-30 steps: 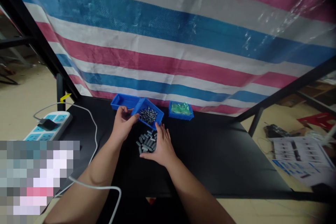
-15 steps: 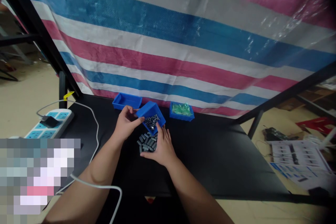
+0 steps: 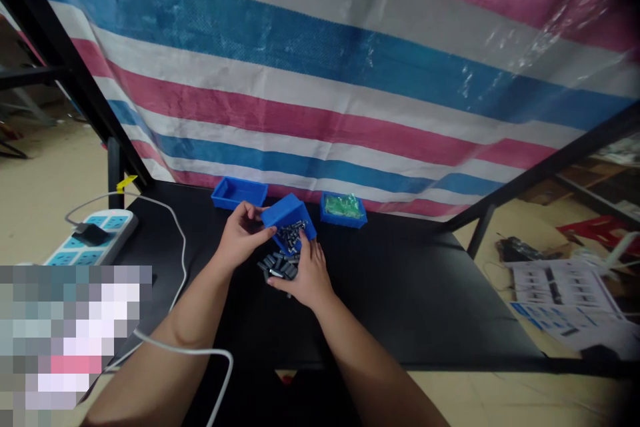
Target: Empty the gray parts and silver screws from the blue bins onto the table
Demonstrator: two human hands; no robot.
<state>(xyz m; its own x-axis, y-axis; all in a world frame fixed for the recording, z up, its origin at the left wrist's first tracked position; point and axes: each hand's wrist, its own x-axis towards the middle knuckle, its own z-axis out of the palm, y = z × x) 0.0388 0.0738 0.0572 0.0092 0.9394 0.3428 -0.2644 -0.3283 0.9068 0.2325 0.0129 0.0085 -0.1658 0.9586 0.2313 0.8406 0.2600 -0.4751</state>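
Now the blue bin (image 3: 287, 215) is tipped more steeply than a second ago, gripped by the left hand (image 3: 241, 237) above the counter (image 3: 400, 293); small grey metal pieces (image 3: 278, 265) are gathered under the cupped, open right hand (image 3: 301, 275).

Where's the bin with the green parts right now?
The bin with green parts sits at the table's back edge against the striped tarp, just right of the tilted blue bin.

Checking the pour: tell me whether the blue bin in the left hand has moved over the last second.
Yes. The blue bin tipped steeply forward toward the grey parts, judged against the flat empty bin.
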